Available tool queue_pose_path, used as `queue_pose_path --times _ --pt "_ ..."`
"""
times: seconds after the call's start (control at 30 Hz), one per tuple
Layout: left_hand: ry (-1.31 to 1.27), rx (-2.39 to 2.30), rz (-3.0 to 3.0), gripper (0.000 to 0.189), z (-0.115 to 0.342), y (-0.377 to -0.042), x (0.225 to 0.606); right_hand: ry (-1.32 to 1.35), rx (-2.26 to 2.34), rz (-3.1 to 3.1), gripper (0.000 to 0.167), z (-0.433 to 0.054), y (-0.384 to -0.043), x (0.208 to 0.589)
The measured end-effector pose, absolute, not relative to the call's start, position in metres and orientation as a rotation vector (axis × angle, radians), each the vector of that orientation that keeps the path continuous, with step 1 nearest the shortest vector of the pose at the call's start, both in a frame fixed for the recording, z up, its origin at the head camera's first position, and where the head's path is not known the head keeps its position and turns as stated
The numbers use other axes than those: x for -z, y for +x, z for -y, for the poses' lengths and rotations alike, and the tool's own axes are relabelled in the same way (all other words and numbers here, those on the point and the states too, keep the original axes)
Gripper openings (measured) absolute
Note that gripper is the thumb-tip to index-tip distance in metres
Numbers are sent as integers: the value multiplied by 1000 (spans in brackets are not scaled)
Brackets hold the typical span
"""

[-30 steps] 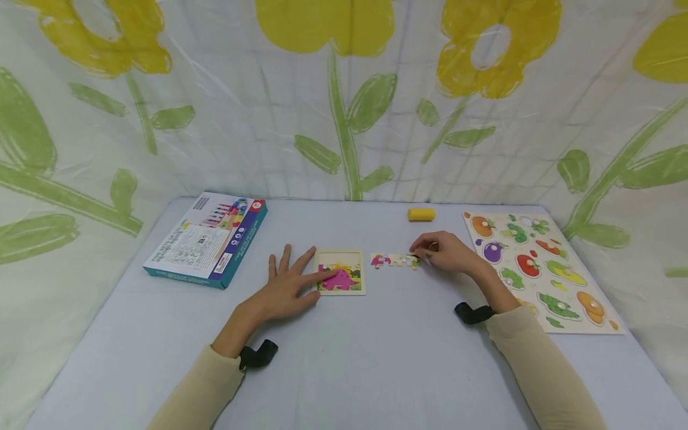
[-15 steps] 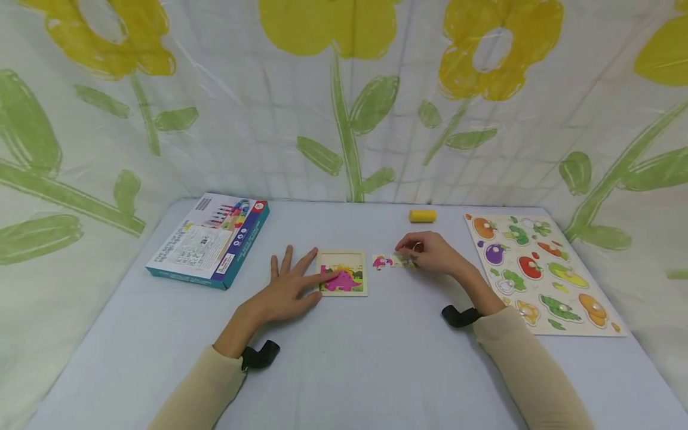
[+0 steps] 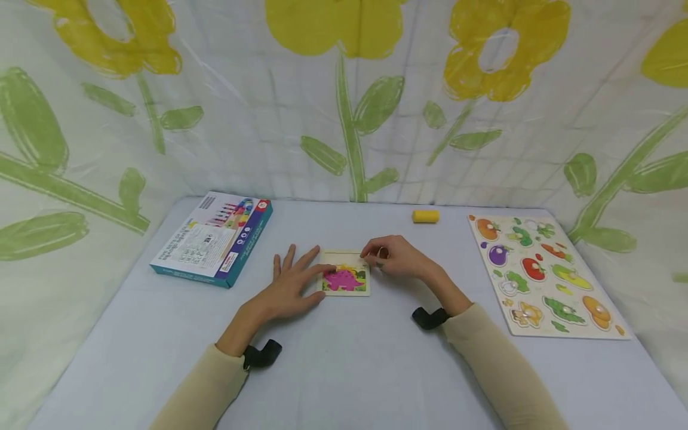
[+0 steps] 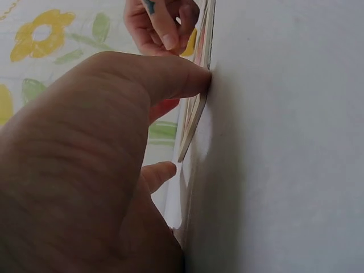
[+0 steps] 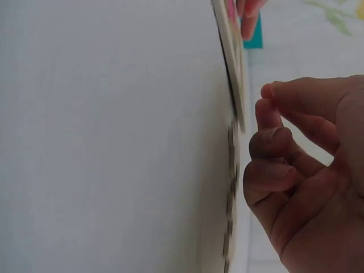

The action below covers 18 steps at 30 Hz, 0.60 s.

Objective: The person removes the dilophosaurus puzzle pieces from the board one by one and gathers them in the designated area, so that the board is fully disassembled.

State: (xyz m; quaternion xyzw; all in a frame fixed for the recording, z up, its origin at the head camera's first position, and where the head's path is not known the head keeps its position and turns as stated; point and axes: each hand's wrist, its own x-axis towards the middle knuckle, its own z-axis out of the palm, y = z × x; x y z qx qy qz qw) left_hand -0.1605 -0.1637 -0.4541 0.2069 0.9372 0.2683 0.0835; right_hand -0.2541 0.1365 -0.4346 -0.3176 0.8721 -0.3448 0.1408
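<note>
The dinosaur puzzle frame point(image 3: 346, 294) sat near mid-table, its lower part filled; the strip at twelve o'clock looked bare, so a top row seemed left. Loose pieces point(image 5: 231, 149) lay just beside it. At half past eight the left hand point(image 3: 289, 289) spread loosely, forefinger over the frame; toward half past two the right hand point(image 3: 395, 258) was curled, fingertips together, gripping nothing visible. Open table point(image 3: 344, 358) ran from five to seven; the vegetable board point(image 3: 580, 333) bounded three, the box point(image 3: 212, 236) nine-thirty.

pale sheeting point(image 3: 242, 155) with yellow flowers point(image 3: 334, 27) and green leaves point(image 3: 378, 104) hangs behind a pale table point(image 3: 349, 370).
</note>
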Motion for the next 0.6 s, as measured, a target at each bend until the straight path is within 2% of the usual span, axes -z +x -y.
queue_pose_path --times 0.6 --pt "688 -950 -2787 37 169 -162 457 -1056 893 -2452 14 -86 -251 434"
